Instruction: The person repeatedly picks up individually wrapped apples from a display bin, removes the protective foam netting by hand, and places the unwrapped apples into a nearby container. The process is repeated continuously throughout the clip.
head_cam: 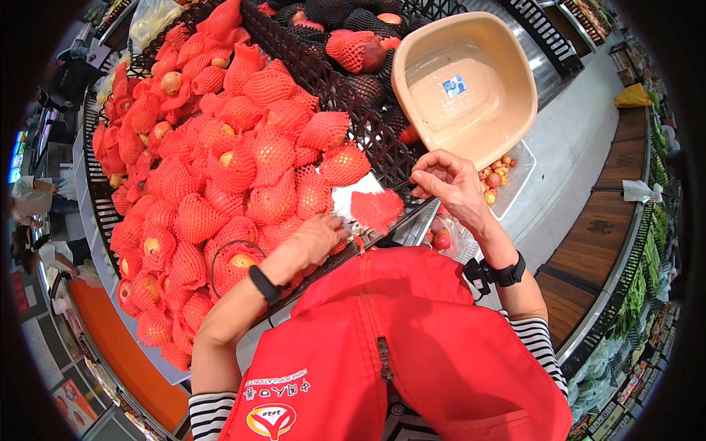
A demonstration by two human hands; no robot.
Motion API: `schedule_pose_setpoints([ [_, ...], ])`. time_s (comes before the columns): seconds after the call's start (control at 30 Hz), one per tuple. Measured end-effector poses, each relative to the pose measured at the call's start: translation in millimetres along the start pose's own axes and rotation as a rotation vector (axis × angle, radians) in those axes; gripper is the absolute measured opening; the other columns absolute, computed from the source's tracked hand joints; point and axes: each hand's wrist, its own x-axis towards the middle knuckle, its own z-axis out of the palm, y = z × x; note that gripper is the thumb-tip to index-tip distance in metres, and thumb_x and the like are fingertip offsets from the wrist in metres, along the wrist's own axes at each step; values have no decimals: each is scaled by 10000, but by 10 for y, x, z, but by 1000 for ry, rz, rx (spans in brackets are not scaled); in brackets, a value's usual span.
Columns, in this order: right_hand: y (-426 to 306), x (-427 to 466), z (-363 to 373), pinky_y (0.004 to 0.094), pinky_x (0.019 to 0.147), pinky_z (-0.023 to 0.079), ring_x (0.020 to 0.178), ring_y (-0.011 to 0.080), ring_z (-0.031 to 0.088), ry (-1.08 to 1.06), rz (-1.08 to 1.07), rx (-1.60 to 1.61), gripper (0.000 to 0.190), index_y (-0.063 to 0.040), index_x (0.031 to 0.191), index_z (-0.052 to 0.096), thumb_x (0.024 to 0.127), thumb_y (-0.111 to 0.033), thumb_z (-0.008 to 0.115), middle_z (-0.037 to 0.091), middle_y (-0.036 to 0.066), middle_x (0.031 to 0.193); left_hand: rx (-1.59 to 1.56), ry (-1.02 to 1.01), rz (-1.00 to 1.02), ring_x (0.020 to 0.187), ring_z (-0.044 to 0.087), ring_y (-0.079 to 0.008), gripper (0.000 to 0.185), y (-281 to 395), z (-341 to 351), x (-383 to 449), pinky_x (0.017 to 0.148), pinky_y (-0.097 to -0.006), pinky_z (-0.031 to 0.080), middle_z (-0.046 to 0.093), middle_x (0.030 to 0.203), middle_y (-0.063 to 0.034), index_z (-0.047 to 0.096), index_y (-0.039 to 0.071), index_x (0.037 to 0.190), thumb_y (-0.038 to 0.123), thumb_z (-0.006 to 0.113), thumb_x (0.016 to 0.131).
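Observation:
My left hand [317, 237] lies at the near edge of a heap of pomegranates [273, 201] wrapped in red foam nets. Its fingertips are blurred beside a white sheet [353, 195] with small scraps on it, so a hold cannot be made out. On that sheet rests an empty red foam net [377, 210], flattened and frayed. My right hand [449, 179] is raised in front of a beige plastic basin [408, 105], fingers curled and thumb near the index finger, with nothing visible in it. The basin is tilted towards me, and a blue-and-white sticker marks its bottom.
A dark plastic lattice divider [331, 88] separates the heap from fruit in black nets [367, 88]. Below the basin, a white crate [515, 182] holds small fruit, near a clear bag of red fruit [444, 234]. Wooden shelving [598, 231] curves along the right; people [60, 256] stand far left.

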Motion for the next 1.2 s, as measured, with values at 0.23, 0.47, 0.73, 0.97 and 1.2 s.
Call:
schedule_pose_setpoints([
  [0.23, 73, -42, 235, 292, 632, 518, 694, 136, 638, -133, -12, -540, 186, 29, 1000, 665, 859, -86, 703, 662, 102, 806, -304, 46, -108, 1193, 566, -347, 762, -120, 110, 102, 1000, -424, 484, 569, 1272, -192, 510, 129, 1358, 198, 834, 672],
  [0.47, 281, 53, 391, 292, 691, 558, 831, 174, 669, -382, -53, -601, 579, -11, 1314, 535, 816, -157, 791, 655, 153, 1194, -1948, 526, -38, 1338, 483, -221, 711, -70, -256, -110, 1136, -400, 389, 505, 1447, -98, 331, 55, 1514, 397, 632, 968],
  [0.73, 197, 150, 573, 360, 983, 487, 1172, 264, 586, -383, -119, -237, 753, -53, 1462, 451, 824, -243, 804, 579, 182, 1301, -2334, 555, -53, 1315, 527, -293, 727, 156, -476, -58, 1091, -462, 453, 490, 1475, -136, 352, 93, 1517, 623, 296, 1023],
  [0.97, 75, 137, 690, 420, 941, 518, 1126, 315, 600, -304, -350, -474, 766, -34, 1399, 497, 761, -279, 842, 557, 164, 1294, -2587, 468, 397, 1323, 518, -298, 666, 38, -256, -27, 1098, -486, 446, 492, 1471, -130, 373, 102, 1508, 552, 346, 1018],
  [1.2, 110, 48, 863, 444, 880, 528, 1100, 420, 584, -163, -534, -777, 929, 10, 1371, 423, 627, -283, 895, 525, 231, 1239, -2612, 580, 89, 1278, 556, -297, 732, 223, -505, 2, 1039, -492, 502, 520, 1437, -121, 420, 114, 1473, 656, 367, 984],
])
